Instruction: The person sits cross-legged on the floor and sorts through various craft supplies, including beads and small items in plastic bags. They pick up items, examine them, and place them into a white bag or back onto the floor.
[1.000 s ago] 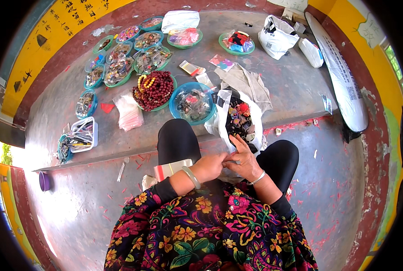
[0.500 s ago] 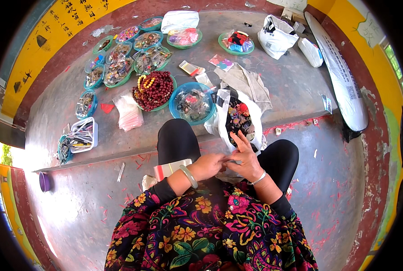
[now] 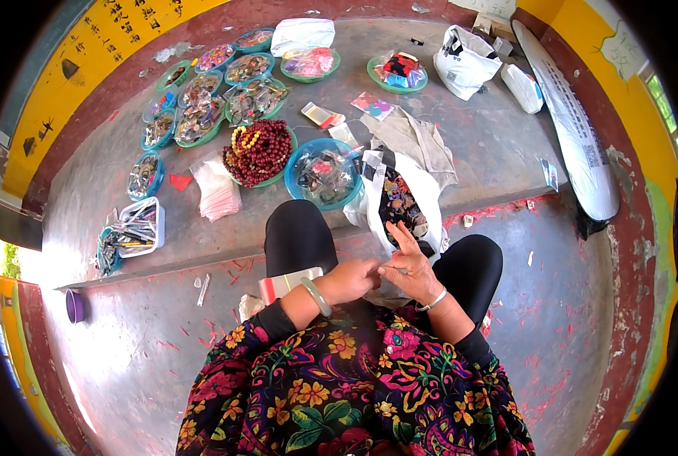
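Observation:
My left hand (image 3: pixel 354 279) is closed, knuckles up, in front of my lap. Against its fingertips, my right hand (image 3: pixel 413 275) pinches with thumb and forefinger while its other fingers stretch out. Whatever lies between the two hands is too small or hidden to make out. Just beyond the right hand, a white plastic bag (image 3: pixel 423 185) stands with its mouth spread, full of small dark, colourful pieces (image 3: pixel 399 199). A stack of clear packets with a red edge (image 3: pixel 287 284) rests by my left wrist. Left of the bag is a blue bowl (image 3: pixel 296 182) of small wrapped items.
Dark red beads (image 3: pixel 272 152) fill a green bowl on the raised grey ledge (image 3: pixel 339 91). Several bowls of packaged trinkets stand farther left, near a white basket of pens (image 3: pixel 143 228). A grey cloth (image 3: pixel 418 144) lies beyond the bag. A purple cup (image 3: pixel 74 305) stands at far left.
My hands stay together, with the right one shifted very slightly. The white bag's mouth has changed shape a little, and a red piece in it no longer shows.

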Demonstrator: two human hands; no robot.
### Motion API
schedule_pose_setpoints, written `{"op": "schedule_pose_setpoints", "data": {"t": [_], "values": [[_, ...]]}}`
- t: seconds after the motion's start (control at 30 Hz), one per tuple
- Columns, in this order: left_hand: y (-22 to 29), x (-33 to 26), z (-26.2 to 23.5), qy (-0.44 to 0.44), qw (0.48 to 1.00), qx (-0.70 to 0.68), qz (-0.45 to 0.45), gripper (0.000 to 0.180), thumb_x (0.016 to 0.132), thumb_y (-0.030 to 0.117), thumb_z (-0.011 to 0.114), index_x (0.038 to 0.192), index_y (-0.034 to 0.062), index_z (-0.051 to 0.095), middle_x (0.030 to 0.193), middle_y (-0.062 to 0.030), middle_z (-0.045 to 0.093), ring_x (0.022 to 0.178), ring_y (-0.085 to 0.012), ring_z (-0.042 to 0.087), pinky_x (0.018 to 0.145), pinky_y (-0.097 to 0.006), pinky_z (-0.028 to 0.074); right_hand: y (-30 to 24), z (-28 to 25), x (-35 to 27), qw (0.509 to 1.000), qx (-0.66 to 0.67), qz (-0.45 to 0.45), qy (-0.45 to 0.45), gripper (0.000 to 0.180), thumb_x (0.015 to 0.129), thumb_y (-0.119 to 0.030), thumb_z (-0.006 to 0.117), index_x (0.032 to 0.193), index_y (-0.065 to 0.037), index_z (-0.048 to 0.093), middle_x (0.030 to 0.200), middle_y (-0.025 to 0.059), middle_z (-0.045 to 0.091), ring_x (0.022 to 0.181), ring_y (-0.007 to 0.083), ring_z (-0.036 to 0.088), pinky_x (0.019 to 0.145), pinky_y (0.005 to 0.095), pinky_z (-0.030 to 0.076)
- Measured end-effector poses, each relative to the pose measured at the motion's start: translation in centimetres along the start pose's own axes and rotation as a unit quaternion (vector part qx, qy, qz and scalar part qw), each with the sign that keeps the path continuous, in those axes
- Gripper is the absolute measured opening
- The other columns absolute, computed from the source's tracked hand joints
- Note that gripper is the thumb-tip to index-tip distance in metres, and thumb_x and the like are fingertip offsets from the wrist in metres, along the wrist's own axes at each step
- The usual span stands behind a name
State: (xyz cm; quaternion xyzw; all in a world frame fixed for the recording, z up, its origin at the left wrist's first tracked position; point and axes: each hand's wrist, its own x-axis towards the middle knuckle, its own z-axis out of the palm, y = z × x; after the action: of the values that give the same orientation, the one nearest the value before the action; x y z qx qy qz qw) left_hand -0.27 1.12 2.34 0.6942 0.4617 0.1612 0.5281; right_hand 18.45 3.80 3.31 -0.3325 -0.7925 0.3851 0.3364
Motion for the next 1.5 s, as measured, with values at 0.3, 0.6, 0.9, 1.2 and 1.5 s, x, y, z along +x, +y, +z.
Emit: {"op": "schedule_pose_setpoints", "data": {"t": [0.3, 0.6, 0.9, 1.2, 1.5], "values": [[-1.1, 0.0, -0.2, 0.001, 0.975, -0.213, -0.063, 0.020, 0.088, 0.009, 0.047, 0.103, -0.0014, 0.055, 0.084, -0.0099, 0.064, 0.076, -0.0154, 0.062, 0.067, -0.027, 0.049, -2.5, -0.4, 0.7, 0.994, -0.087, -0.016, 0.060, 0.015, 0.067, -0.015, 0.070, 0.081, -0.011, 0.070, 0.136, 0.0176, 0.036, 0.127, 0.0394, 0.028, 0.101, 0.0436, 0.027], [-0.8, 0.1, 0.4, -0.025, 0.929, -0.362, -0.067, 0.019, 0.092, 0.010, 0.043, 0.101, -0.0025, 0.054, 0.078, -0.0120, 0.063, 0.069, -0.0197, 0.064, 0.064, -0.029, 0.053, -3.5, 0.1, 0.2, 0.947, -0.302, -0.043, 0.100, 0.016, 0.064, -0.013, 0.069, 0.080, -0.009, 0.067, 0.102, 0.0104, 0.053, 0.094, 0.0296, 0.052, 0.076, 0.0387, 0.041], [-0.4, 0.2, 0.9, -0.018, 0.940, -0.318, -0.126, 0.022, 0.093, 0.015, 0.043, 0.101, -0.0028, 0.054, 0.075, -0.0113, 0.063, 0.067, -0.0189, 0.064, 0.060, -0.028, 0.053, -1.1, 0.5, 0.2, 0.983, -0.134, -0.025, 0.126, 0.012, 0.066, -0.005, 0.067, 0.078, -0.006, 0.064, 0.078, 0.0097, 0.058, 0.065, 0.0264, 0.059, 0.055, 0.0325, 0.047], [-0.6, 0.0, 0.8, -0.011, 0.975, -0.206, -0.079, 0.020, 0.090, 0.015, 0.047, 0.098, -0.0018, 0.055, 0.073, -0.0075, 0.062, 0.067, -0.0146, 0.063, 0.061, -0.026, 0.051, -0.8, 0.3, -0.3, 0.995, 0.025, 0.096, 0.022, 0.010, 0.071, -0.006, 0.067, 0.079, -0.002, 0.063, 0.071, 0.0065, 0.060, 0.056, 0.0126, 0.056, 0.050, 0.0234, 0.043], [-0.5, -0.4, 0.8, 0.004, 0.998, -0.066, -0.012, 0.022, 0.079, 0.017, 0.055, 0.095, 0.0007, 0.057, 0.073, -0.0114, 0.063, 0.066, -0.0232, 0.062, 0.061, -0.032, 0.047, -1.0, -0.4, -0.4, 0.952, 0.163, 0.238, -0.105, 0.011, 0.076, -0.010, 0.067, 0.085, -0.002, 0.067, 0.070, -0.0002, 0.062, 0.052, 0.0022, 0.049, 0.044, 0.0190, 0.038]]}}
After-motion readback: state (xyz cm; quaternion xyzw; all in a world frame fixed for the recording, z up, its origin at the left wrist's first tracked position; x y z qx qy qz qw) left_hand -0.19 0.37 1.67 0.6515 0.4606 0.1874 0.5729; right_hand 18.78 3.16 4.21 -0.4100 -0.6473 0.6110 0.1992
